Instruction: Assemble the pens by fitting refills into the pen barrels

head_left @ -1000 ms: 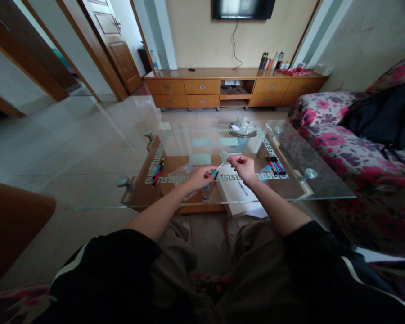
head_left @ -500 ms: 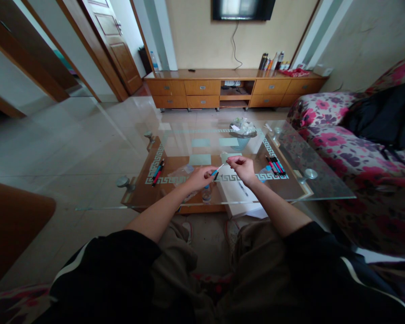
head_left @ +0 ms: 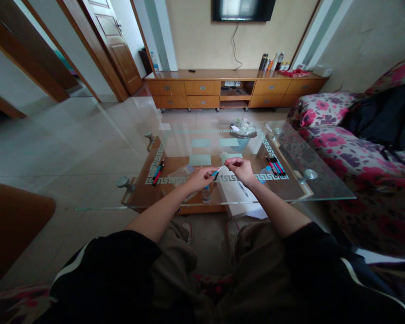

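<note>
A blue pen [head_left: 215, 172] with a white tip lies over a clear glass counter [head_left: 324, 189] edged by a teal key-pattern border, with red, black and blue pens [head_left: 276, 165] nearby, beside a pink-and-purple floral sofa [head_left: 327, 130].

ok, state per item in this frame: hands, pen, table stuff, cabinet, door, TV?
left hand: closed on the blue pen
blue pen: held over the glass table, tip toward the right hand
right hand: fingers pinched at the pen's tip
pens on the left: lying flat
pens on the right: lying flat
basket: full
cabinet drawers: shut
door: open
TV: off
</note>
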A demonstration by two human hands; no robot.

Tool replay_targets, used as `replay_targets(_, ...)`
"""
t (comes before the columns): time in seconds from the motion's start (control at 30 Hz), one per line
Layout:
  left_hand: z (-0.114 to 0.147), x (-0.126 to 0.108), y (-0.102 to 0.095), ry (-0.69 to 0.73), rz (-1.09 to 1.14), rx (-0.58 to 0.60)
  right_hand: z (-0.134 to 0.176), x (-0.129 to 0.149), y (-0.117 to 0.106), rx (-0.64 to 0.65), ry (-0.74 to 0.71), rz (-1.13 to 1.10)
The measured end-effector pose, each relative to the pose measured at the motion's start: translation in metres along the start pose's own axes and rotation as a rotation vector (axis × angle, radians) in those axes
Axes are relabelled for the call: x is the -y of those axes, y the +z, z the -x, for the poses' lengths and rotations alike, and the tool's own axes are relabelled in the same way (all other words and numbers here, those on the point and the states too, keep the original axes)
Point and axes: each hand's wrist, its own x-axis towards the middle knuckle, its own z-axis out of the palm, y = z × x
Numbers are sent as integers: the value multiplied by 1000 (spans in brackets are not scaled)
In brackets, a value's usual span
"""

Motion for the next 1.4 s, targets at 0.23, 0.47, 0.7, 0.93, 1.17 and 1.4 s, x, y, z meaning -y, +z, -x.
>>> replay_targets(0.23,1,-7,-2,27,-4,11,2,-4,1,119,-28,33)
replay_targets(0.47,1,-6,-2,86,-72,-4,3,-4,-1,185,11,51)
replay_targets(0.7,-1,3,-3,127,-148,-27,6,-1,-1,214,70,18)
replay_targets(0.93,-2,5,-2,161,-148,-24,4,-6,-1,240,71,24)
replay_targets(1.17,-1,4,-3,133,-148,0,3,-10,-1,259,56,69)
replay_targets(1.4,-1,-1,-2,92,-90,-19,3,-11,1,315,35,113)
